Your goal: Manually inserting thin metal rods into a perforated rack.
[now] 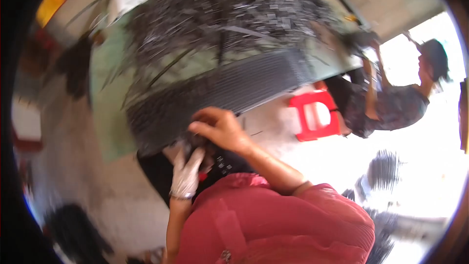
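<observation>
Sitting nr black ribbed panel [239, 88] mid-frame, R hand [218, 128] is half-curled & gloved L hand [185, 175] part-open, grips unclear, prob. paired for close two-handed control.

Hands [220, 127] near dark ribbed sheet [244, 83], red stool [301, 116]

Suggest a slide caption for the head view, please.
Gloved left hand and bare right hand at the near edge of a ribbed dark sheet, dark strips heaped beyond.
</observation>
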Tool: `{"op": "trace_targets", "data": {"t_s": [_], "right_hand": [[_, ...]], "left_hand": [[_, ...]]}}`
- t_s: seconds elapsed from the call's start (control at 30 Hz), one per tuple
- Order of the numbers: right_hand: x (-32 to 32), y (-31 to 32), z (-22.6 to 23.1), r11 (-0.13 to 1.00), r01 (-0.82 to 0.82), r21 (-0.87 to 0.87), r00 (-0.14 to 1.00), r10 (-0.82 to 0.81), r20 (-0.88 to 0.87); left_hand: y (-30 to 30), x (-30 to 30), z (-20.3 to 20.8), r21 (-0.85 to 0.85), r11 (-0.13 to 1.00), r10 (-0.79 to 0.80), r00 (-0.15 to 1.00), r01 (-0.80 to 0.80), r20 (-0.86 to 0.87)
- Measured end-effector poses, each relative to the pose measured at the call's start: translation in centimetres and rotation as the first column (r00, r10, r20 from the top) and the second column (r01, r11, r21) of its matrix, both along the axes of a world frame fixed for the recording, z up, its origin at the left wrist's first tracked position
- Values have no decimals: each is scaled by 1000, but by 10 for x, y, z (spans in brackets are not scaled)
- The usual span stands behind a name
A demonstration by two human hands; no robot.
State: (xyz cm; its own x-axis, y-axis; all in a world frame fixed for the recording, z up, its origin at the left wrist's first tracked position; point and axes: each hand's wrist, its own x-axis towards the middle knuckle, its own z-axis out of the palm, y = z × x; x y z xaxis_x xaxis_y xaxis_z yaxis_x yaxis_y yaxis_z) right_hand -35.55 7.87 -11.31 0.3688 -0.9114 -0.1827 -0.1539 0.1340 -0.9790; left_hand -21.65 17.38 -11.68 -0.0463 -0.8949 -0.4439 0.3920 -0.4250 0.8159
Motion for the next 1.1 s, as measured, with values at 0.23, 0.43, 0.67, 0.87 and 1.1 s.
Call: {"op": "trace_targets", "data": {"t_s": [0.23, 0.43, 0.67, 0.87, 1.1], "right_hand": [[-27, -7, -18, 997, -1, 71, 954, -20, 299], [-34, -2, -33, 994, 66, 82, 942, -89, 323], [-31, -3, -33, 990, 106, 95, 904, -135, 406], [-35, -4, -24, 996, 89, -26, 952, -78, 295], [-37, -5, -21, 990, 132, -49, 957, -114, 267]], "left_hand": [[-9, -16, 2, -13, 994, -110, 987, 113, 120], [-10, -27, -5, 131, 991, -1, 997, -10, 81], [-12, -27, -4, 88, 996, -7, 992, -4, 124], [-10, -25, -4, 77, 997, -34, 989, 23, 143], [-13, -26, -12, 111, 993, 27, 993, -40, 114]]}}
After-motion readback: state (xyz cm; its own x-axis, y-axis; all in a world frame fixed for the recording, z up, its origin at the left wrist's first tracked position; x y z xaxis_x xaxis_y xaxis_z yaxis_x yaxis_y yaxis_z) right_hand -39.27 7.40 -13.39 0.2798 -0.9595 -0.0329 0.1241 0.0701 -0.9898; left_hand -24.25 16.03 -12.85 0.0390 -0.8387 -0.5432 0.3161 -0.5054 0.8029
